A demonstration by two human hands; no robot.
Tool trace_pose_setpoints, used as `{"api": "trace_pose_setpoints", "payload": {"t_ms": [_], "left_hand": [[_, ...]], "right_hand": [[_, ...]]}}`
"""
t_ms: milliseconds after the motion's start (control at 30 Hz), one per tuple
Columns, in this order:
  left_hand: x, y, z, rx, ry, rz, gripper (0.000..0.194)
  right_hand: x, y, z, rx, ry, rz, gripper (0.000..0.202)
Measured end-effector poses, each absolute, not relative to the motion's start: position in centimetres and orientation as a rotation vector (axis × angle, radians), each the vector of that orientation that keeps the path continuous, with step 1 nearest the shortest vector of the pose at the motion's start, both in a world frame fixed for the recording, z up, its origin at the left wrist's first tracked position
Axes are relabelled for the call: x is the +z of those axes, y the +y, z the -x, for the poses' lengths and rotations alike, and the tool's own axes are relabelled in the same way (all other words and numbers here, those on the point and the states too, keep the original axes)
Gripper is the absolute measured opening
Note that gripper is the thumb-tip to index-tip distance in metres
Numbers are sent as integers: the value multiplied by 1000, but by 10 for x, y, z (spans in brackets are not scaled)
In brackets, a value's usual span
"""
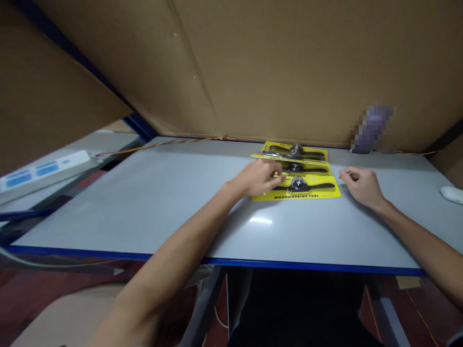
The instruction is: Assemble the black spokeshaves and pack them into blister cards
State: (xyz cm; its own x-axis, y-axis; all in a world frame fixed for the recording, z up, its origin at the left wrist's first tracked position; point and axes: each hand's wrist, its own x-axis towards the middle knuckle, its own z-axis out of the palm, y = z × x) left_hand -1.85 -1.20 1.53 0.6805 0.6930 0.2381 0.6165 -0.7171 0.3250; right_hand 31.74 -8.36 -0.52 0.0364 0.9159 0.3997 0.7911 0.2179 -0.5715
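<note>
Several spokeshaves sealed on yellow "WOODWORKING TOOL" cards lie in an overlapping pile on the table. The front packaged spokeshave (307, 188) lies flat, its black handles under clear plastic. Behind it are a middle packaged spokeshave (311, 169) and a rear packaged spokeshave (311, 155), which appears slightly raised. My left hand (262, 177) is over the left ends of the cards, fingers loosely curled with a gap between thumb and forefinger. Just right of the pile, my right hand (361, 185) is closed in a pinch; whatever it may hold is too small to make out.
The grey table (162, 202) has a blue front edge and a brown board wall (253, 72) behind. A phone-like purple object (372, 130), blurred out, leans there. A white mouse (452, 194) lies far right; a white power strip (47, 171) is at left. A twisted wire (173, 142) runs along the back.
</note>
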Motion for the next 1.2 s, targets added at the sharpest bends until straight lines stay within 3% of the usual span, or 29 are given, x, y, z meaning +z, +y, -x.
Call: {"api": "trace_pose_setpoints", "payload": {"t_ms": [200, 400, 567, 700, 900, 1067, 1200], "left_hand": [[-6, -25, -6, 400, 896, -2885, 54], [-14, -36, -15, 445, 693, -2986, 57], [-16, -54, -31, 469, 626, -2986, 57], [-6, -52, -29, 485, 745, -2875, 59], [9, -16, 2, 610, 1039, -2333, 50], [8, 3, 24, 510, 669, -1438, 53], [-3, 0, 19, 420, 513, -1241, 55]], "right_hand": [[-4, -89, -316, 214, -1806, 1592, 35], [4, -107, -300, 173, -2028, 1411, 27], [3, -118, -280, 306, -2409, 1339, 50], [-1, -117, -283, 263, -2460, 1378, 47], [-2, -113, -292, -50, -2332, 1259, 48], [-2, -111, -295, -380, -2153, 979, 42], [-4, -107, -297, -469, -2195, 862, 42]]}}
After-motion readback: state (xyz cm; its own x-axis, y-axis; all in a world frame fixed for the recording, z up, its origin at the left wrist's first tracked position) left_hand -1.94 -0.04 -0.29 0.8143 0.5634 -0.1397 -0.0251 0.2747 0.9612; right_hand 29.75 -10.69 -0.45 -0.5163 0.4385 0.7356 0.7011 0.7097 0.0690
